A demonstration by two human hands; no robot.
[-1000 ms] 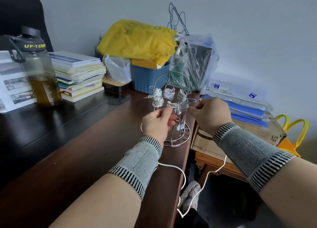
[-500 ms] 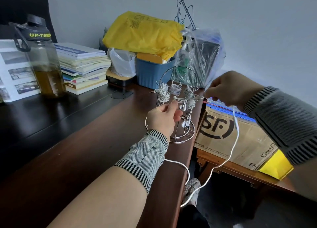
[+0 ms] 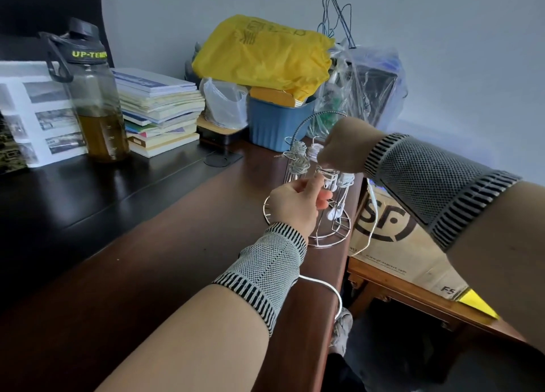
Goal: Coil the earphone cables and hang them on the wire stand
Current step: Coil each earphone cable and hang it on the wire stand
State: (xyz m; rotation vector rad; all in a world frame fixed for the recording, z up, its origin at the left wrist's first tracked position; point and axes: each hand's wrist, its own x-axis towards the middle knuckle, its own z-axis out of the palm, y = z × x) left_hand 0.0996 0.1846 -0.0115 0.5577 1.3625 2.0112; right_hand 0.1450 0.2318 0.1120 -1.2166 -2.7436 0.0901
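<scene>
White lettering "UP-TEM…" legible on water bottle [image 3: 94, 96]; black "SF" logo printed on cardboard box [image 3: 395, 238]. Wire stand [image 3: 309, 185] upright near right edge of brown desk [image 3: 147, 259], carrying coiled earphone bundles [image 3: 299, 160]. Left hand [image 3: 295, 205] in front of stand, fingers curled, pinching white earphone cable [image 3: 324, 287]. Right hand [image 3: 345, 148] closed around same cable just above, cable trailing down past desk edge.

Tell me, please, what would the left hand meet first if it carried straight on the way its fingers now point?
Most likely the wire stand: the left hand points up and right at the wrapped cable hanging there, already at its fingertips. Depth is hard to judge.
</scene>
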